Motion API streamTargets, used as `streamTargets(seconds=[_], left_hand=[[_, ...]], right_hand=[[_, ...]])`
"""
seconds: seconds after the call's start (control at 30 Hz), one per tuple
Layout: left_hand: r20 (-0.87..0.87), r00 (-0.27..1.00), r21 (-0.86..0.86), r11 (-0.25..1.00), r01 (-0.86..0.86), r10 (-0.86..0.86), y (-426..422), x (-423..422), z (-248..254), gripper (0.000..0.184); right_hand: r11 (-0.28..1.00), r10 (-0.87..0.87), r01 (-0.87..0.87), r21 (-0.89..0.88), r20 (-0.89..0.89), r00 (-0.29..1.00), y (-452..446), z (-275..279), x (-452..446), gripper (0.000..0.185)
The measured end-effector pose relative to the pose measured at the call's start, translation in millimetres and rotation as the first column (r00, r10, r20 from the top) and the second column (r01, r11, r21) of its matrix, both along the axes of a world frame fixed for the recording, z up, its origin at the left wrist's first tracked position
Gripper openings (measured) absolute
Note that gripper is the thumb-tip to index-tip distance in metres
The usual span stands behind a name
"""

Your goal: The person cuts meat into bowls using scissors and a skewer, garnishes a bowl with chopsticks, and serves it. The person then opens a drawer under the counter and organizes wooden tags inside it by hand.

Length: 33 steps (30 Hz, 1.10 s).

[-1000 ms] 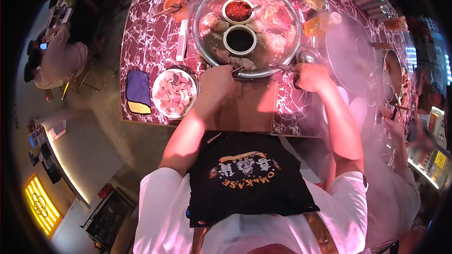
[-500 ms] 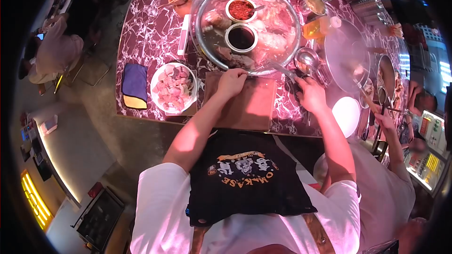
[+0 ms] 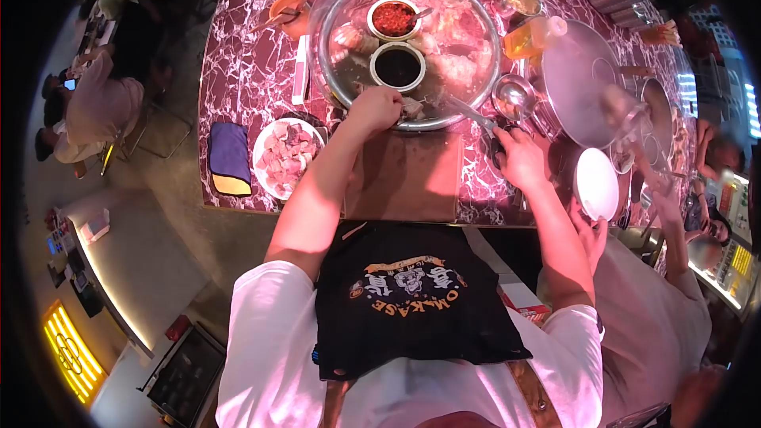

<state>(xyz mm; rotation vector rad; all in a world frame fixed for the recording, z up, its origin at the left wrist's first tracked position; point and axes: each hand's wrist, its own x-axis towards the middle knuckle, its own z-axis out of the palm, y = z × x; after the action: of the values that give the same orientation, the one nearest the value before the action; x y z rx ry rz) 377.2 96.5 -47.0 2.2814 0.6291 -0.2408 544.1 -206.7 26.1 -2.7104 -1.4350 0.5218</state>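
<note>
My left hand (image 3: 377,108) is closed in a pinch over the near rim of a large round metal tray (image 3: 333,91). A pale piece of meat (image 3: 411,108) sits at its fingertips, mostly hidden. My right hand (image 3: 521,157) grips scissors (image 3: 474,113) with a dark handle; their silver blades point up-left over the tray's near edge. Several large meat pieces (image 3: 453,70) lie in the tray. Among them stand a bowl of chopped red chili (image 3: 394,19) with a spoon and a bowl of dark sauce (image 3: 398,67).
A brown board (image 3: 412,178) lies before the tray. To the left are a bowl of cut meat (image 3: 287,154), a folded blue cloth (image 3: 230,154) and an orange cup (image 3: 288,12). At right, a co-worker's hand (image 3: 588,234) holds a white plate (image 3: 596,184) near a steaming pot (image 3: 579,83).
My left hand has moved up-left, further over the tray. My right hand stays nearly in place with the scissors. The co-worker's hand now holds the white plate tilted up.
</note>
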Motion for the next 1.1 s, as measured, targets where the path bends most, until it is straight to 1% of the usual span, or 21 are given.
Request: streamTargets(seconds=[0.03, 0.1, 0.13, 0.17, 0.2, 0.3, 0.33, 0.37, 0.43, 0.47, 0.57, 0.6, 0.63, 0.67, 0.7, 0.73, 0.83, 0.97, 1.03, 1.07, 1.1], left_hand=[[0.033, 0.998, -0.111, 0.992, -0.058, 0.062, -3, 1, -9, 0.024], [0.080, 0.977, -0.329, 0.931, -0.159, 0.196, -9, 3, -28, 0.022], [0.038, 0.943, -0.498, 0.824, -0.270, 0.331, -14, 5, -33, 0.021], [-0.028, 0.893, -0.644, 0.675, -0.360, 0.449, -20, 5, -39, 0.020], [-0.120, 0.831, -0.759, 0.489, -0.430, 0.544, -26, 5, -36, 0.019], [-0.260, 0.738, -0.875, 0.171, -0.453, 0.623, -30, 2, -19, 0.016], [-0.267, 0.719, -0.882, 0.139, -0.451, 0.642, -35, 5, -5, 0.014], [-0.281, 0.723, -0.883, 0.124, -0.452, 0.631, -33, 6, -9, 0.014], [-0.306, 0.729, -0.886, 0.098, -0.454, 0.612, -30, 7, -19, 0.014], [-0.313, 0.715, -0.874, 0.104, -0.474, 0.625, -31, 10, -19, 0.015], [-0.268, 0.748, -0.887, 0.147, -0.438, 0.608, -33, 8, -28, 0.016], [-0.239, 0.777, -0.867, 0.232, -0.441, 0.583, -29, 5, -43, 0.020], [-0.101, 0.818, -0.769, 0.477, -0.425, 0.566, -26, 2, -39, 0.021], [0.023, 0.855, -0.613, 0.683, -0.398, 0.519, -28, -3, -36, 0.023], [0.121, 0.889, -0.412, 0.837, -0.361, 0.442, -31, -10, -34, 0.024], [0.092, 0.920, -0.247, 0.903, -0.351, 0.382, -32, -16, -15, 0.026], [0.215, 0.916, -0.083, 0.941, -0.327, 0.338, -37, -33, 9, 0.025], [0.197, 0.940, -0.060, 0.960, -0.274, 0.280, -35, -31, 16, 0.026], [0.179, 0.954, -0.059, 0.970, -0.234, 0.241, -33, -28, 4, 0.028], [0.187, 0.959, -0.051, 0.977, -0.209, 0.214, -30, -23, -3, 0.029], [0.246, 0.958, 0.018, 0.988, -0.154, 0.145, -27, -21, -31, 0.029]], right_hand=[[0.999, 0.010, -0.010, 0.037, 0.024, 1.000, -2, -4, 0, 0.059], [0.996, 0.000, -0.005, 0.085, 0.051, 0.999, -5, -8, 3, 0.058], [0.995, -0.021, 0.016, 0.095, 0.054, 0.998, -8, -8, 5, 0.057], [0.994, -0.043, 0.037, 0.105, 0.058, 0.997, -9, -8, 6, 0.056], [0.990, -0.092, 0.090, 0.107, 0.018, 0.996, -10, -2, 6, 0.055], [0.965, -0.242, 0.251, 0.071, -0.116, 0.963, -12, 19, -6, 0.054], [0.952, -0.293, 0.303, 0.038, -0.161, 0.942, -11, 26, -15, 0.055], [0.936, -0.343, 0.351, 0.004, -0.204, 0.917, -8, 30, -22, 0.055], [0.930, -0.358, 0.368, 0.010, -0.207, 0.911, -3, 10, -33, 0.055], [0.921, -0.370, 0.389, 0.026, -0.254, 0.893, 3, -1, -37, 0.056], [0.883, -0.404, 0.460, 0.097, -0.343, 0.848, 18, -39, -45, 0.057], [0.889, -0.388, 0.438, 0.130, -0.292, 0.874, 19, -47, -48, 0.056], [0.889, -0.363, 0.418, 0.187, -0.269, 0.892, 18, -48, -52, 0.056], [0.902, -0.343, 0.388, 0.188, -0.233, 0.910, 15, -50, -53, 0.056], [0.916, -0.323, 0.359, 0.180, -0.201, 0.925, 13, -51, -54, 0.057], [0.915, -0.328, 0.364, 0.174, -0.204, 0.922, 13, -49, -53, 0.057], [0.914, -0.333, 0.370, 0.164, -0.216, 0.918, 10, -40, -49, 0.056], [0.927, -0.289, 0.324, 0.188, -0.190, 0.938, 6, -44, -43, 0.056], [0.928, -0.279, 0.313, 0.204, -0.180, 0.943, 7, -42, -41, 0.055], [0.919, -0.227, 0.260, 0.295, -0.143, 0.963, 4, -51, -39, 0.053], [0.908, -0.178, 0.223, 0.356, -0.154, 0.972, 1, -58, -38, 0.049]])
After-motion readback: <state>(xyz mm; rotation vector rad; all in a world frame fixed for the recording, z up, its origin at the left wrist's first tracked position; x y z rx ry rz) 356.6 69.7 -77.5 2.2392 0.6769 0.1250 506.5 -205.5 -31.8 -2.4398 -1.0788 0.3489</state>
